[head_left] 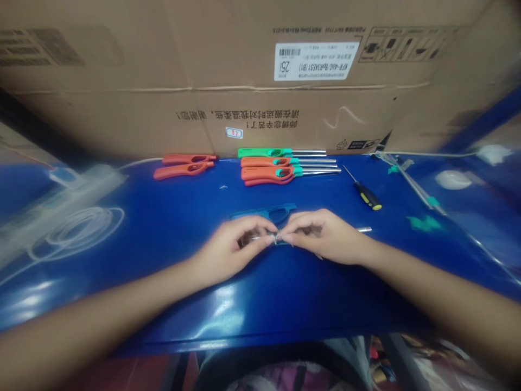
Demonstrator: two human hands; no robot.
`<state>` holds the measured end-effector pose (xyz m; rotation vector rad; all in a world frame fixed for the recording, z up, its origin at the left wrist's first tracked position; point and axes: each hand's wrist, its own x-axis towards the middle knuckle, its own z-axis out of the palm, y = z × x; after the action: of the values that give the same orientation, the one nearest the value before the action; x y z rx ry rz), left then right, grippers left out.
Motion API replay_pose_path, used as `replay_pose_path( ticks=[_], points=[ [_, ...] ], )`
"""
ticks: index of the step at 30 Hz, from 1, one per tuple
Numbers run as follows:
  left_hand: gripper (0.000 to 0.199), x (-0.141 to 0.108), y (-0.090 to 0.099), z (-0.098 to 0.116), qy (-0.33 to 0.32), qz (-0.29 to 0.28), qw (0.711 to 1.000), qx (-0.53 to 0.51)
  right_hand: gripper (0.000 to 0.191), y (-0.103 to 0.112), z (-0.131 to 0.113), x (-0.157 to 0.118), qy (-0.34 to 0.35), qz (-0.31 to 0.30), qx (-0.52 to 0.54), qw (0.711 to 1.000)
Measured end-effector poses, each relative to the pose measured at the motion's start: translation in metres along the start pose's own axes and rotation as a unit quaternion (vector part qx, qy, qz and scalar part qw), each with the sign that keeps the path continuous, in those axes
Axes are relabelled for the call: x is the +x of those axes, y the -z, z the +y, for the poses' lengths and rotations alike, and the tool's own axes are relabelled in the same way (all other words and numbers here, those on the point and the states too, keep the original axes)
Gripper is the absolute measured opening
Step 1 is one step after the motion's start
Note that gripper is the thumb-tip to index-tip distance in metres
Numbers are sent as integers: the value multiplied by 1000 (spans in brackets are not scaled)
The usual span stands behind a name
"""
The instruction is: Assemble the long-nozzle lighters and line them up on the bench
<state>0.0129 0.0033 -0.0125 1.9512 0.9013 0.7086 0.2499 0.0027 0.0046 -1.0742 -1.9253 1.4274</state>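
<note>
My left hand (234, 247) is closed, thumb and fingers pinching a small pale, shiny lighter part (255, 237) that is mostly hidden in the grip. Its fingertips meet those of my right hand (331, 236), which pinches at the part's right end; what exactly lies between those fingers is too small to make out. Just behind both hands, a blue lighter handle shell (260, 212) lies on the table, partly covered by the fingers. A silver metal tube end (365, 229) shows beyond the right hand.
Orange handles (183, 169) lie at the back left. Assembled long-nosed lighters (266, 175) rest at back centre, near a screwdriver (368, 196). A coiled white cable (81, 225) and power strip are left; plastic bags (423, 201) sit right. A cardboard box (142, 108) walls the back.
</note>
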Motion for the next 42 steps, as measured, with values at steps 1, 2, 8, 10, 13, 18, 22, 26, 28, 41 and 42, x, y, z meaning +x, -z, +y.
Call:
replay_pose_path(
  ticks=[1,2,8,10,13,18,22,26,28,41,42],
  points=[
    [18,0,0,0,-1,-1,1000,-1,26,0,0,0,0,0,-2,1000],
    [18,1,0,0,-2,0,1000,-3,25,0,0,0,0,0,-4,1000],
    [17,2,0,0,-5,-1,1000,-8,25,0,1,2,16,2,-21,1000],
    [18,2,0,0,-6,-2,1000,-11,25,0,2,2,18,3,-28,999],
    [18,1,0,1,-5,-3,1000,-12,26,0,2,1,15,1,-33,999],
    [19,1,0,0,-1,-3,1000,-8,27,0,1,1,6,3,-36,999],
    [19,1,0,-1,0,-3,1000,-11,28,0,0,1,0,1,-26,1000],
    [18,0,0,0,-2,-4,1000,-10,29,0,0,0,-16,1,-12,1000],
    [18,0,0,0,-4,-3,1000,-10,30,0,0,0,-25,-1,-5,1000],
    [14,-1,-2,0,-33,12,999,18,27,-3,0,1,-17,11,-26,999],
    [13,-1,-2,-1,-35,13,999,21,26,-4,0,1,-17,17,-31,999]
  ],
)
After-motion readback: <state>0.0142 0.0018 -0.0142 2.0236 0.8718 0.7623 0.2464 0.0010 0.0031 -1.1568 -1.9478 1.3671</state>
